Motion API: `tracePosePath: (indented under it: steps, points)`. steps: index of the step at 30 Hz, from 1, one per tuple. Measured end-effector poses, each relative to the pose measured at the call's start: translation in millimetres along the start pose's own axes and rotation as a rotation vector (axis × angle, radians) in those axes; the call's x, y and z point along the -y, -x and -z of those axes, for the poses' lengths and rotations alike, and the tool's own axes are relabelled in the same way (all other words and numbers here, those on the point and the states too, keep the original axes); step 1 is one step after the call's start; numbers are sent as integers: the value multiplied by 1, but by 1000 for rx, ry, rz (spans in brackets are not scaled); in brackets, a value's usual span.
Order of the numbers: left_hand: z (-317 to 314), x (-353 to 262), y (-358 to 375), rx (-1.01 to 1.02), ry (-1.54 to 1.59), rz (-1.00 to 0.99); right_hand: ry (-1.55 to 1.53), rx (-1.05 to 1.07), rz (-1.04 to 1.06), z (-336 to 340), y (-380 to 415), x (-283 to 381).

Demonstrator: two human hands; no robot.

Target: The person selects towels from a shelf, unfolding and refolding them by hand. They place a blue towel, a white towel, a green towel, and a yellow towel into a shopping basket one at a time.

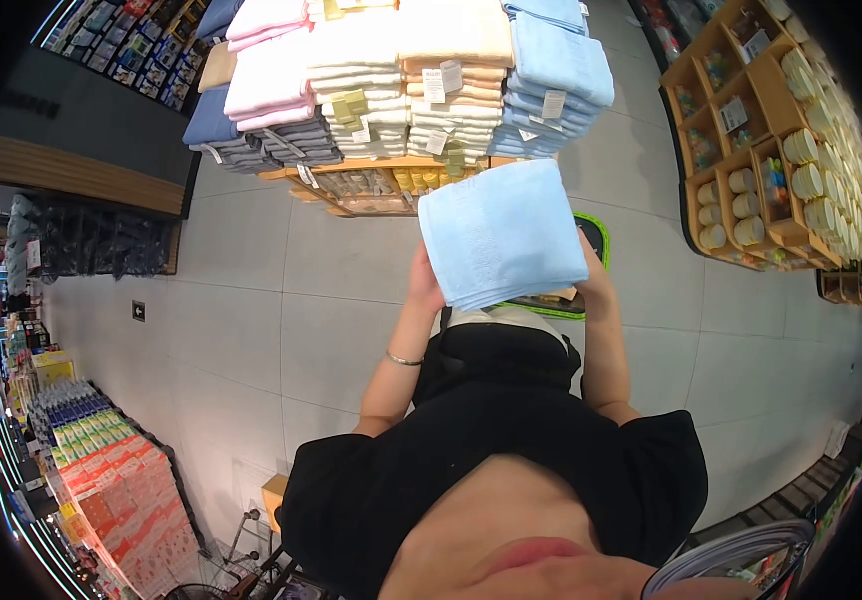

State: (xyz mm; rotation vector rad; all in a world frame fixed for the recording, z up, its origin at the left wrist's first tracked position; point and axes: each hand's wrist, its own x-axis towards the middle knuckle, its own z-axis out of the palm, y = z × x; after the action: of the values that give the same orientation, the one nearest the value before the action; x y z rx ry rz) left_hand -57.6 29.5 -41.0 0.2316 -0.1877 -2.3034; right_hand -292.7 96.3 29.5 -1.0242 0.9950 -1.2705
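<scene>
Both my hands hold up a folded light blue towel [503,235] in front of my chest. My left hand [423,278] grips its left edge, and a thin bracelet sits on that wrist. Most of my right hand [591,272] is hidden behind the towel's right edge, which it grips. The towel is raised just below a display of stacked folded towels [421,80] in pink, white, cream, grey and blue with paper tags.
A green-rimmed basket [599,238] shows on the floor behind the towel. A wooden shelf unit [751,150] with rolled goods stands at the right. Packaged goods [101,470] line the left aisle. Grey tile floor [251,300] lies between them.
</scene>
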Motion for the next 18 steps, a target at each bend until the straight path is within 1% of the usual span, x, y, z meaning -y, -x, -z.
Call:
tracePosePath:
  steps: [2, 3, 5, 6, 8, 11, 14, 15, 18]
  points:
    - [2, -1, -2, -69, -143, -19, 22, 5, 3, -4, -2, 8]
    - [-1, 1, -3, -155, -201, -71, 35, 8, 6, -5, -2, 10]
    - [-8, 6, -3, -326, -318, -181, 117, -47, 126, -4, -2, 11]
    - [-18, 7, -1, -304, -317, -176, 156, -69, 184, -5, -2, 11]
    - [-36, 6, 4, -267, -320, -180, 186, -153, 181, -19, -1, 30]
    - [-19, 8, 5, -285, -340, -155, 198, -237, 224, -25, 1, 30]
    - [-47, 9, 9, -271, -613, -121, 220, -270, 230, -14, 3, 10]
    - [-49, 7, 10, -260, -602, -104, 230, -272, 224, -14, 3, 9]
    - [-54, -1, 11, -231, -560, -51, 68, -258, 252, -13, 6, 13]
